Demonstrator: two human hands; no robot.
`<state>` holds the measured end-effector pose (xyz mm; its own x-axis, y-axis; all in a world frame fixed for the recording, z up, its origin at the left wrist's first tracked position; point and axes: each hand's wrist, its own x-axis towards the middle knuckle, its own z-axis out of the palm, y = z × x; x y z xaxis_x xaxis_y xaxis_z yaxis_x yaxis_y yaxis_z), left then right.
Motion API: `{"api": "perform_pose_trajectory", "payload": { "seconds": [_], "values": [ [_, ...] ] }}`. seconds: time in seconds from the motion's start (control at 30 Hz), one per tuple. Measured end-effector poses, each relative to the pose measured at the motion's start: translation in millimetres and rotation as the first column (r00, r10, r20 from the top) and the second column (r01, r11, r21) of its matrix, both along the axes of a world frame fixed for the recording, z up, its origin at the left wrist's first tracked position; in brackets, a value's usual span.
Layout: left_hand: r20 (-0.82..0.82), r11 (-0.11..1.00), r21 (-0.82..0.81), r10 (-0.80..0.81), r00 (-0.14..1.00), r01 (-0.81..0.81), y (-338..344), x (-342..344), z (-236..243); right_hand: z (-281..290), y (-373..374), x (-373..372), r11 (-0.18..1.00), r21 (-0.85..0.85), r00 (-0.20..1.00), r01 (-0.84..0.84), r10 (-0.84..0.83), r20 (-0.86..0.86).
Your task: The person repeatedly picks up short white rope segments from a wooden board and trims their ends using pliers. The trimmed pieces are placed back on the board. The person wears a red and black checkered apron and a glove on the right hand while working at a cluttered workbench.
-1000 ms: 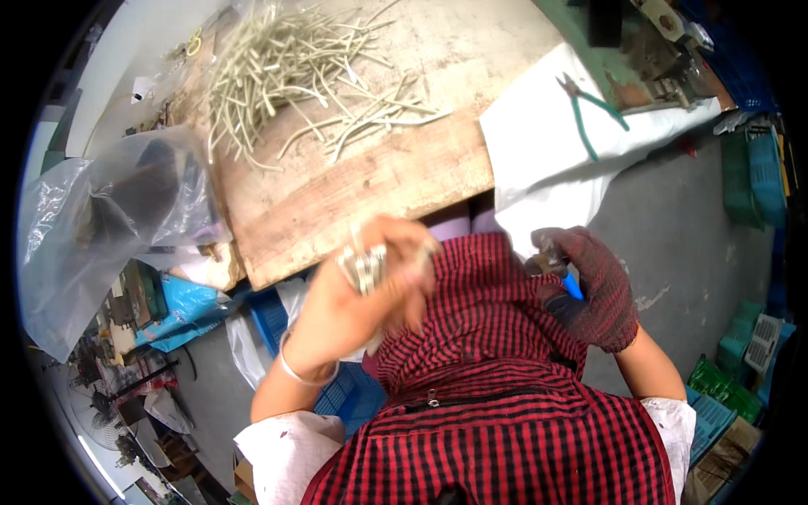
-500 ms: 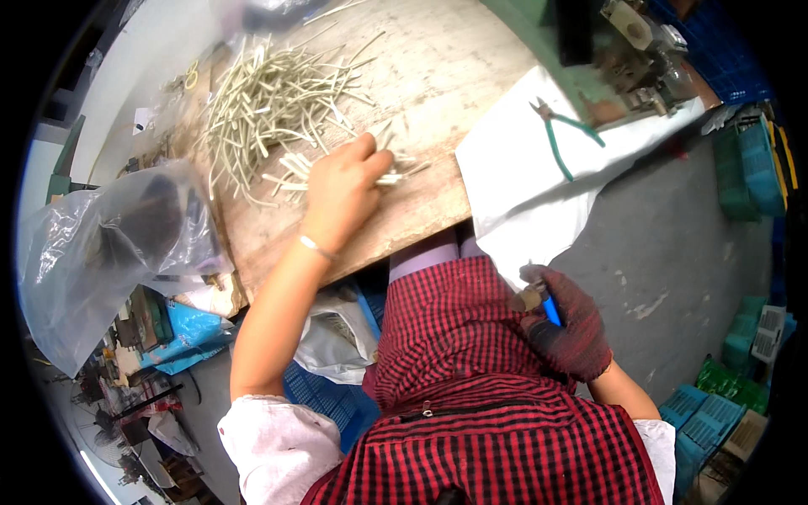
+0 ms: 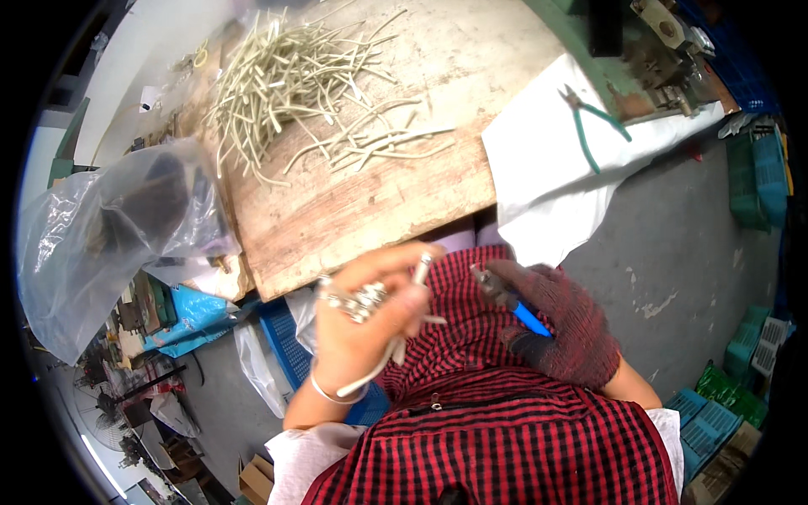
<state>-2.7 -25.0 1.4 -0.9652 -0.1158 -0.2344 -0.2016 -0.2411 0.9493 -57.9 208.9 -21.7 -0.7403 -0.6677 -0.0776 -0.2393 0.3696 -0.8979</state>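
My bare left hand (image 3: 364,316) is over my lap, below the table's front edge. Its fingers are closed round a bunch of pale sleeved wires (image 3: 369,300) with metallic-looking ends, one of which stands up between thumb and forefinger. To the right, my gloved right hand (image 3: 572,324) grips blue-handled pliers (image 3: 528,318), their jaws pointing toward the left hand but apart from it. On the wooden table (image 3: 370,215) lies a heap of similar pale wires (image 3: 286,80), with several loose ones (image 3: 387,147) strewn in front of it.
Green-handled cutters (image 3: 589,126) lie on a white sheet (image 3: 539,177) to the right of the table. A clear plastic bag (image 3: 118,236) hangs at the left edge. Blue crates (image 3: 286,345) stand below, and more baskets (image 3: 703,412) are on the floor at right.
My left hand has come off the table toward my lap, carrying a bunch of wires. My right hand with the pliers has turned, and the jaws now show. The view has shifted slightly.
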Motion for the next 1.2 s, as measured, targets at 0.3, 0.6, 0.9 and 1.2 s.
{"api": "perform_pose_trajectory", "payload": {
  "seconds": [0.3,0.6,0.9,1.2],
  "values": [
    [0.188,0.995,0.094,-0.037,0.982,0.019,13,4,13,49,-11,-12,0.946,0.323,0.884,0.042,0.116,-0.454],
    [0.357,0.921,0.243,-0.378,0.855,0.305,-4,-9,30,56,16,-33,0.836,0.547,0.538,-0.05,0.484,-0.69],
    [0.479,0.887,0.11,-0.443,0.758,0.449,5,-19,36,49,22,-52,0.91,0.407,0.349,-0.083,0.409,-0.843],
    [0.418,0.87,-0.03,-0.437,0.796,0.493,4,-14,33,38,25,-50,0.892,0.421,0.449,-0.163,0.448,-0.773]
  ]
}}
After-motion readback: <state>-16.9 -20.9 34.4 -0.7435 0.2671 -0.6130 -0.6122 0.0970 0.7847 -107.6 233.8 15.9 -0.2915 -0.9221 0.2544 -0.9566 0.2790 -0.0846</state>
